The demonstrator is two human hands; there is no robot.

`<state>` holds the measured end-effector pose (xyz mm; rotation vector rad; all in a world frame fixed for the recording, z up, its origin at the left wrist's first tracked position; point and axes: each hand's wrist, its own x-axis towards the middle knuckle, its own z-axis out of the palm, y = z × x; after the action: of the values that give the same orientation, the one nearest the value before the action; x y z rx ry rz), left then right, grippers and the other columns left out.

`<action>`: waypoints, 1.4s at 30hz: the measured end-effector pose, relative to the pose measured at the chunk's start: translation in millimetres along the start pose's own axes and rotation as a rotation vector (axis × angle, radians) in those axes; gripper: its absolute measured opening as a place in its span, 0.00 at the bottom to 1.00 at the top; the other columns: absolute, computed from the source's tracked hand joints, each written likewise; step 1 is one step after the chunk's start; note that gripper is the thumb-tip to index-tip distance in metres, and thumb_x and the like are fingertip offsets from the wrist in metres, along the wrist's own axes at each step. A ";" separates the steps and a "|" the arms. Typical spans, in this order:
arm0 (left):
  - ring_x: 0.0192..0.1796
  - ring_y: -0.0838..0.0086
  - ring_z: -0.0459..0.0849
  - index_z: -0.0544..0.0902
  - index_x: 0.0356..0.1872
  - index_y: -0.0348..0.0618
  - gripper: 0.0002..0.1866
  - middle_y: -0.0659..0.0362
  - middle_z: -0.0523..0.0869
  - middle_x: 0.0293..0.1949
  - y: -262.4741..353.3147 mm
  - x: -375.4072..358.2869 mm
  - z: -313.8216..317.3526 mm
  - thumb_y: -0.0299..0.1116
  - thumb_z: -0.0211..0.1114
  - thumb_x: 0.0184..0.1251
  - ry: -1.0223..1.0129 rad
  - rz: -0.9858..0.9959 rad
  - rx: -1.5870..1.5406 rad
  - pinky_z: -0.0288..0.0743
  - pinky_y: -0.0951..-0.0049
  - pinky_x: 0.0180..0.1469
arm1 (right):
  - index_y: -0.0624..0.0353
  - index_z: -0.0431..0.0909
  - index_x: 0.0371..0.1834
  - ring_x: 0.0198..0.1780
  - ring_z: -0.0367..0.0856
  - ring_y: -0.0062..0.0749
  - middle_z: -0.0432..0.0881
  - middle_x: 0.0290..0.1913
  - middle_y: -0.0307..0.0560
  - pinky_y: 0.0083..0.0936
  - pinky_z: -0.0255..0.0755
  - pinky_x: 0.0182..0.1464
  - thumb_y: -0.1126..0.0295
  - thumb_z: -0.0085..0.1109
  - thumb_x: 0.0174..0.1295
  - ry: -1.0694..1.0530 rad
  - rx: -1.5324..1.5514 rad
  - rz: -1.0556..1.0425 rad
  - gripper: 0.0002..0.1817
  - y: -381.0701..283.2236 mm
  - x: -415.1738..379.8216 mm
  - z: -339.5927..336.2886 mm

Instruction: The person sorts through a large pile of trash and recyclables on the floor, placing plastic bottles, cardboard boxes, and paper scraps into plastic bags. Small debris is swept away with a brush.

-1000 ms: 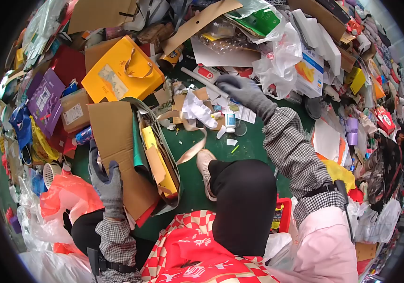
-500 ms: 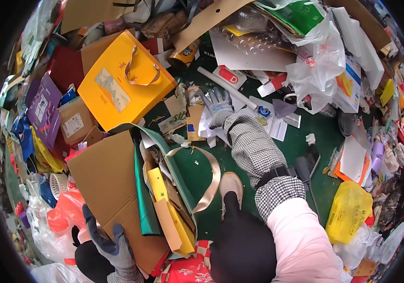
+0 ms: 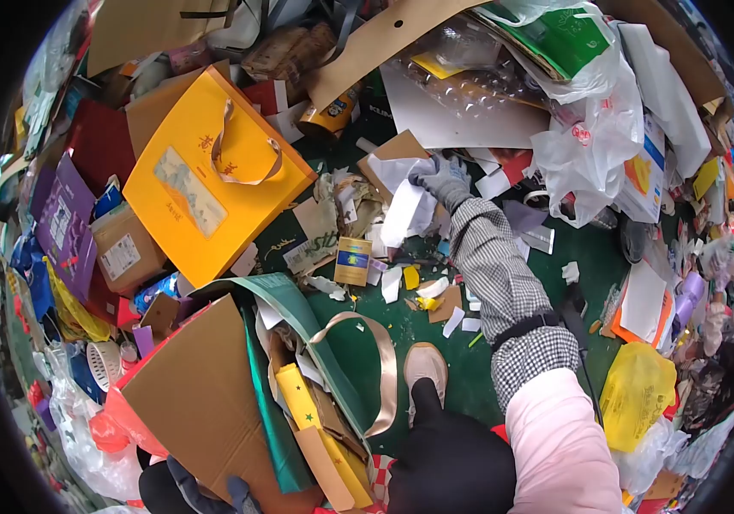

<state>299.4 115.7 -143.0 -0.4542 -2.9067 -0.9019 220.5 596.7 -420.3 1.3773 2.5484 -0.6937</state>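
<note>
My right hand (image 3: 446, 182), in a grey glove, is closed on crumpled white paper (image 3: 410, 210) above the green floor. A small brown cardboard piece (image 3: 397, 158) lies right beside the paper, and paper scraps lie below. My left hand (image 3: 212, 495), also gloved, is partly cut off by the bottom edge. Its thumb and fingers straddle the lower edge of a large brown cardboard sheet (image 3: 200, 385). That sheet leans against a green paper bag (image 3: 285, 295) with a ribbon handle, and a yellow box (image 3: 307, 403) with other cardboard stands inside the bag.
A large orange gift bag (image 3: 212, 180) stands at the upper left. White plastic bags (image 3: 590, 141) and a cardboard strip (image 3: 384, 47) lie at the upper right. A yellow plastic bag (image 3: 637, 394) is on the right. My shoe (image 3: 427, 373) stands on the green floor (image 3: 495, 377).
My right hand has closed on white paper and lifted it, shifting right. The white tube has mostly gone from view and more scraps show on the floor. My left hand is lower in view.
</note>
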 end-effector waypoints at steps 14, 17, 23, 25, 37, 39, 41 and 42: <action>0.64 0.63 0.63 0.52 0.68 0.38 0.39 0.51 0.60 0.66 1.5 9.2 8.7 0.29 0.64 0.59 0.001 -0.102 -0.131 0.57 0.65 0.64 | 0.49 0.55 0.67 0.70 0.49 0.51 0.52 0.69 0.56 0.51 0.49 0.65 0.42 0.68 0.33 -0.261 -0.130 0.105 0.54 -14.7 -2.4 30.5; 0.64 0.63 0.63 0.52 0.68 0.38 0.39 0.51 0.60 0.66 -0.1 5.8 7.0 0.29 0.64 0.59 0.001 -0.096 -0.132 0.57 0.65 0.64 | 0.54 0.58 0.64 0.66 0.59 0.51 0.61 0.65 0.57 0.43 0.55 0.65 0.47 0.71 0.31 -0.153 0.082 0.106 0.53 -7.8 -10.6 48.3; 0.64 0.63 0.63 0.51 0.68 0.38 0.39 0.51 0.59 0.66 -4.1 1.3 2.7 0.29 0.64 0.59 0.000 -0.085 -0.117 0.57 0.64 0.63 | 0.66 0.59 0.56 0.44 0.79 0.35 0.76 0.43 0.54 0.28 0.78 0.41 0.77 0.72 0.35 -0.065 1.292 0.015 0.42 24.5 -44.0 15.0; 0.64 0.63 0.63 0.51 0.68 0.38 0.40 0.51 0.59 0.66 -4.6 1.5 1.8 0.29 0.64 0.59 -0.007 -0.074 -0.104 0.57 0.64 0.63 | 0.64 0.61 0.56 0.41 0.80 0.34 0.77 0.41 0.47 0.30 0.79 0.41 0.80 0.71 0.36 -0.266 1.224 0.036 0.40 30.1 -60.9 18.7; 0.66 0.63 0.62 0.56 0.66 0.35 0.38 0.51 0.61 0.66 -15.6 -11.9 4.7 0.36 0.64 0.57 0.074 -0.126 -0.412 0.55 0.64 0.66 | 0.51 0.67 0.60 0.65 0.60 0.47 0.64 0.63 0.54 0.37 0.55 0.65 0.42 0.68 0.32 -0.360 0.157 -0.101 0.48 45.3 -80.7 63.6; 0.63 0.62 0.67 0.58 0.64 0.32 0.37 0.49 0.65 0.63 -8.9 -11.0 7.6 0.33 0.65 0.56 0.114 -0.095 -0.438 0.58 0.65 0.65 | 0.58 0.70 0.56 0.58 0.71 0.45 0.74 0.53 0.57 0.33 0.62 0.61 0.45 0.71 0.31 -0.360 0.286 -0.065 0.46 50.5 -100.7 60.2; 0.67 0.63 0.61 0.54 0.66 0.33 0.38 0.49 0.58 0.67 -12.1 -13.3 6.3 0.32 0.64 0.57 0.076 -0.079 -0.474 0.54 0.65 0.67 | 0.65 0.71 0.52 0.53 0.75 0.41 0.77 0.49 0.57 0.31 0.67 0.57 0.47 0.72 0.30 -0.217 0.512 0.002 0.45 83.7 -112.7 99.2; 0.67 0.63 0.61 0.55 0.66 0.33 0.37 0.49 0.59 0.67 -14.5 -13.3 5.9 0.32 0.63 0.58 0.074 -0.060 -0.477 0.54 0.64 0.67 | 0.67 0.70 0.51 0.49 0.77 0.39 0.78 0.46 0.54 0.29 0.70 0.53 0.52 0.74 0.31 -0.236 0.656 0.019 0.43 95.8 -124.3 98.2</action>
<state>307.9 104.1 -157.8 -0.3475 -2.6346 -1.5907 361.9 502.3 -493.6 1.3591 2.1997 -1.6804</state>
